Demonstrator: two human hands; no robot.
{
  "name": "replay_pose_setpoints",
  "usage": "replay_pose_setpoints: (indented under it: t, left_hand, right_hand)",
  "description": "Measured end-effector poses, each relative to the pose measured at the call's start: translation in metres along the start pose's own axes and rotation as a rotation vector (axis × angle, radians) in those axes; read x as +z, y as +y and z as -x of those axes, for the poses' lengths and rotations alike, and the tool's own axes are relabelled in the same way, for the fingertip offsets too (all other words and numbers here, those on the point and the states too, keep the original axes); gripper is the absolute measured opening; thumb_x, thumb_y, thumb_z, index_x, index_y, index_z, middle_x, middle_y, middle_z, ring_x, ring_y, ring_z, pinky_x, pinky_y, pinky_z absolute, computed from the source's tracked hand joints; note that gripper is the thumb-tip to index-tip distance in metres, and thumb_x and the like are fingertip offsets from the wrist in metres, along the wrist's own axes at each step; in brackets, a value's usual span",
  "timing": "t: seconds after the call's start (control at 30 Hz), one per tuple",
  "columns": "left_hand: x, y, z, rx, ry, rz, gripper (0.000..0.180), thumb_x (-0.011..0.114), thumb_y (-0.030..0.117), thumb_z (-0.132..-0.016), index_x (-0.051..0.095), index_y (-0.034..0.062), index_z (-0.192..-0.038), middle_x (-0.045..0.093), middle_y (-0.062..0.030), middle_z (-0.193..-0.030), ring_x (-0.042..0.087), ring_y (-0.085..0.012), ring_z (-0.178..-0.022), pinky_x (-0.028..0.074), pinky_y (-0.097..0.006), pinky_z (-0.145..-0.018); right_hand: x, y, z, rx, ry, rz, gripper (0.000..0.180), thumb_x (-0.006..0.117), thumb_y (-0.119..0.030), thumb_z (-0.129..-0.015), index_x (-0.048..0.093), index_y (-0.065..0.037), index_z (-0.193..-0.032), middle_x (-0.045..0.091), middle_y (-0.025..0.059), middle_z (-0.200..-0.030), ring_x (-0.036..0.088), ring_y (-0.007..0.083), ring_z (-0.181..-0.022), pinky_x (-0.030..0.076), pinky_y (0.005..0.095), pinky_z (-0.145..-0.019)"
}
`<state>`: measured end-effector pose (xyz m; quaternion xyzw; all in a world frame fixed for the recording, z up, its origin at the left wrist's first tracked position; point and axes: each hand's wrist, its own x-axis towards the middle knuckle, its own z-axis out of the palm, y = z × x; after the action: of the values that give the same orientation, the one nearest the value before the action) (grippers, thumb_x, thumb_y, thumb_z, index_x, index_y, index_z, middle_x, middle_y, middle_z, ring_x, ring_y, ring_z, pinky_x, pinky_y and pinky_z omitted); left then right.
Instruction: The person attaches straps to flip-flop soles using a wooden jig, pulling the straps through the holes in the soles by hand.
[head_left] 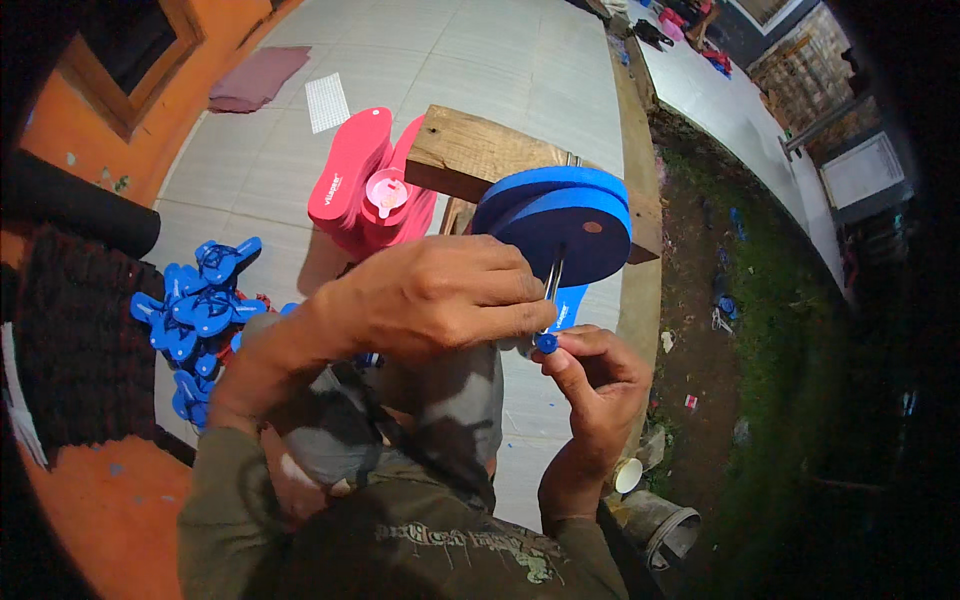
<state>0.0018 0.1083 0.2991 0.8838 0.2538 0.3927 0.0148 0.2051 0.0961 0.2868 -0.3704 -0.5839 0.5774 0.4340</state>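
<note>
A pair of thick blue foam flip-flop soles sits on thin metal rods, against a wooden beam. My left hand is closed, its fingertips pinched at the rods just below the soles. Lower right, my right hand pinches a small blue round piece between thumb and fingers, close to the rod ends. What my left fingers cover on their inner side is hidden. Part of another blue sole shows beneath the rods, behind my hands.
Stacked pink soles stand beyond my left hand, with a small pink cup on top. Several blue flip-flops lie heaped on the tiled floor at left. A bucket stands at the lower right, beside a dirt and grass strip.
</note>
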Motion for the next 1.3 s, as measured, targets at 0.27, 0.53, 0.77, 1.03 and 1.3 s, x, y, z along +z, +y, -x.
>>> replay_pose_setpoints:
  t: [0.27,0.53,0.77,1.03,1.3]
  left_hand:
    - [0.001,-0.018,-0.006,0.389,-0.049,-0.228,0.026,0.058,0.015,-0.064,0.058,-0.0029,-0.084,0.052,-0.0069,-0.075,0.055,-0.0195,-0.071,0.048,-0.032,-0.070]
    - [0.002,-0.019,-0.005,0.457,0.041,-0.234,0.023,0.058,0.015,-0.061,0.058,-0.0011,-0.078,0.049,-0.0053,-0.074,0.052,-0.0190,-0.068,0.046,-0.030,-0.067]
    - [0.004,0.001,0.020,0.144,0.201,-0.039,0.020,0.067,0.005,-0.068,0.062,-0.0011,-0.087,0.058,-0.0114,-0.083,0.059,-0.0220,-0.068,0.051,-0.033,-0.064]
    - [0.051,0.033,0.020,-0.331,0.542,0.141,0.021,0.066,-0.001,-0.071,0.062,0.0000,-0.092,0.059,-0.0131,-0.086,0.060,-0.0224,-0.075,0.050,-0.029,-0.067]
    - [0.057,0.026,0.018,-0.209,0.554,-0.021,0.017,0.063,0.000,-0.071,0.063,0.0020,-0.088,0.057,-0.0105,-0.085,0.058,-0.0232,-0.075,0.048,-0.031,-0.064]
  right_hand:
    - [-0.003,-0.005,-0.005,-0.003,-0.064,0.071,0.007,0.063,0.003,-0.073,0.061,0.004,-0.080,0.062,0.0092,-0.079,0.057,0.0126,-0.073,0.044,0.0232,-0.069]
    - [0.006,-0.026,-0.012,-0.323,-0.086,0.622,0.009,0.066,0.002,-0.070,0.061,0.000,-0.078,0.060,0.0092,-0.072,0.058,0.0149,-0.064,0.045,0.0240,-0.059]
    - [0.006,-0.014,-0.008,-0.606,-0.008,0.725,0.018,0.065,0.005,-0.066,0.059,-0.004,-0.081,0.059,0.0087,-0.074,0.056,0.0234,-0.066,0.044,0.0300,-0.058]
    - [0.004,-0.006,-0.015,-0.546,0.008,0.684,0.014,0.065,0.001,-0.070,0.060,-0.002,-0.082,0.059,0.0097,-0.075,0.059,0.0208,-0.069,0.047,0.0278,-0.061]
    - [-0.015,-0.004,-0.040,-0.422,0.306,0.389,0.027,0.061,-0.008,-0.079,0.054,0.003,-0.103,0.056,0.0122,-0.104,0.051,0.0199,-0.101,0.039,0.0305,-0.088]
